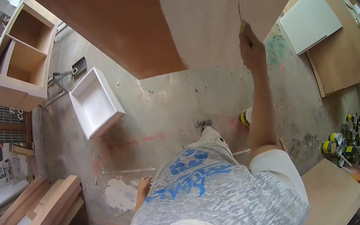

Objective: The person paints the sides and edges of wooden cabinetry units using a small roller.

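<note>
- The right hand (251, 48) was raised at the top of the view, its fingers closed around a tool (242, 26) with a bit of yellow at the handle and a thin rod running upward; the rod's far end lay out of view.
- The large board (113, 1) filled the top of the view, in front of the person, reddish brown on the left and coated pale on the right, with a ragged edge between the two.
- The tool was in front of the pale part of that board; whether it touched the surface could not be told.
- The left hand (144, 185) hung low beside the patterned shirt (228, 197), away from the board; whether it gripped anything could not be told.
- A white open box (98, 101) sat tilted on the stained floor (166, 110), left of the person.
- A wooden cabinet (16, 94) stood at the left, above stacked timber (53, 201) lower down.
- A can (246, 117) showed just beside the right forearm, and more cans (349, 151) crowded together at the far right.
- A white panel (309, 21) overlapped a brown sheet (348, 62) at the upper right.
</note>
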A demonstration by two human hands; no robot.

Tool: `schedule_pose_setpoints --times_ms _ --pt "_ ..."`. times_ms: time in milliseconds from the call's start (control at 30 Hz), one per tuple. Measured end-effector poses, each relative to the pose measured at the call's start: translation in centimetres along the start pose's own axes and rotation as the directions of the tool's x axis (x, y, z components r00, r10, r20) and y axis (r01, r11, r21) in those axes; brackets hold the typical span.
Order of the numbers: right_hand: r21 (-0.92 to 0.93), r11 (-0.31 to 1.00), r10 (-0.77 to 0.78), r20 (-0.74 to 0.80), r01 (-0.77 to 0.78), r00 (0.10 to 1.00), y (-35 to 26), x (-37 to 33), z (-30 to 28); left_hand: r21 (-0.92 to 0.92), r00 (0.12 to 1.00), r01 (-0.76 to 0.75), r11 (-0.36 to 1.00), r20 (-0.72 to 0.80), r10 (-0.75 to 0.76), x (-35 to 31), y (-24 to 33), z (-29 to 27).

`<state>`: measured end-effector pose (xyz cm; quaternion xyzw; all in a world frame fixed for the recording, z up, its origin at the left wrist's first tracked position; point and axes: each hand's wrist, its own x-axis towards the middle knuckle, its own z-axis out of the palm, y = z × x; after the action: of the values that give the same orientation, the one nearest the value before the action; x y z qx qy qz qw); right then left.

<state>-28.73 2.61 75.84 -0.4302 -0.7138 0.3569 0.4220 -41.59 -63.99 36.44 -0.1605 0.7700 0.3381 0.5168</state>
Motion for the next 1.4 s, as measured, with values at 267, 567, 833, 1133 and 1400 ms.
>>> schedule_pose_setpoints --times_ms 267,567,833,1133,1400 --pt "-0.104 0.961 0.271 0.174 -0.256 0.947 15.1 -7.0 3.2 0.067 0.993 -0.040 0.997 -0.110 0.048 -8.7 8.1 4.3" --pt "-0.432 0.813 0.569 0.446 -0.391 0.691 30.0 -6.7 9.3 0.192 0.978 0.043 0.980 -0.209 -0.002 -17.0 13.2 9.0" --pt "-0.651 0.731 0.668 0.619 -0.206 0.413 37.7 -3.8 13.3 0.226 0.976 0.101 0.969 -0.211 -0.053 -20.3 13.5 11.6" --pt "-0.304 0.876 0.473 0.397 -0.373 0.787 25.1 -6.4 3.9 0.586 0.954 -0.215 0.781 -0.044 0.296 -5.6 4.5 8.2" --pt "0.172 0.937 0.274 0.182 -0.305 0.944 9.7 -3.8 -2.4 0.520 0.963 -0.213 0.827 -0.034 0.269 -1.6 8.8 3.9"
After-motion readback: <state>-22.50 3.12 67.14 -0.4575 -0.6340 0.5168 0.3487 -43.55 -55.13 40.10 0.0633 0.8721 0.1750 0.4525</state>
